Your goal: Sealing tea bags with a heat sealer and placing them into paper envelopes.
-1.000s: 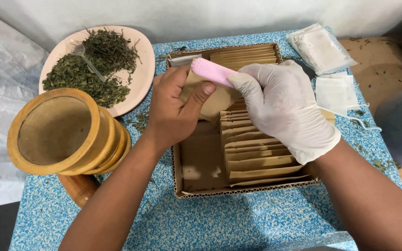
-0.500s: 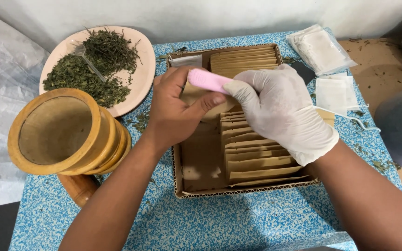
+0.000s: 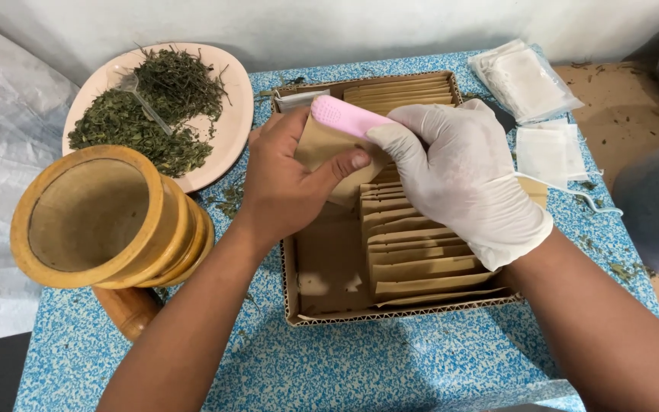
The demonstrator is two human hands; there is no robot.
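My bare left hand [image 3: 287,191] pinches small brown paper envelope [image 3: 328,149] above shallow cardboard box [image 3: 322,297]. My white-gloved right hand [image 3: 463,179] grips flat pink plastic tool [image 3: 348,116], pressed on envelope's top edge. Many envelopes already filed in box rows; left side of box bare. Envelope flat, slightly creased.

The bare left hand [image 3: 287,179] curls inward with its thumb pressed rightward; the gloved right hand [image 3: 463,179] holds a closed grip, both forearms reaching from the near edge.
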